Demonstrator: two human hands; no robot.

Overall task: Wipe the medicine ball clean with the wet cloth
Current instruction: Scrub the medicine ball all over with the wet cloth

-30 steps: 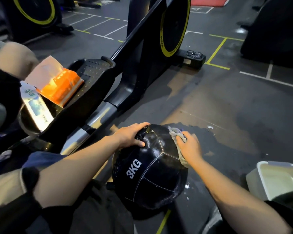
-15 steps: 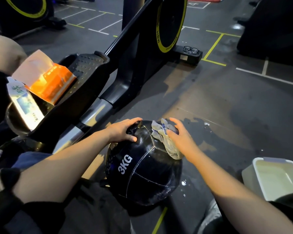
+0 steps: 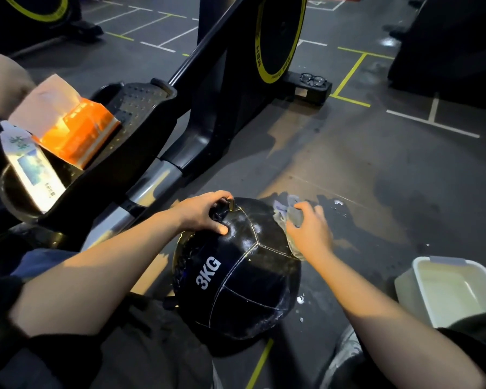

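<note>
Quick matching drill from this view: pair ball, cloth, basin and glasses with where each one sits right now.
Things:
1. ball
2. cloth
3. basin
4. glasses

Places:
A. on the machine's base, far side
B. floor, beside the right forearm
C. under the right hand, against the ball's far right side
D. steadied on top by the left hand

Pairs: 1-D, 2-C, 3-B, 4-A

Your black medicine ball point(image 3: 244, 276), marked 3KG, sat on the dark floor, surface glistening. Your grey cloth point(image 3: 288, 217) lay bunched against its upper right side.
</note>
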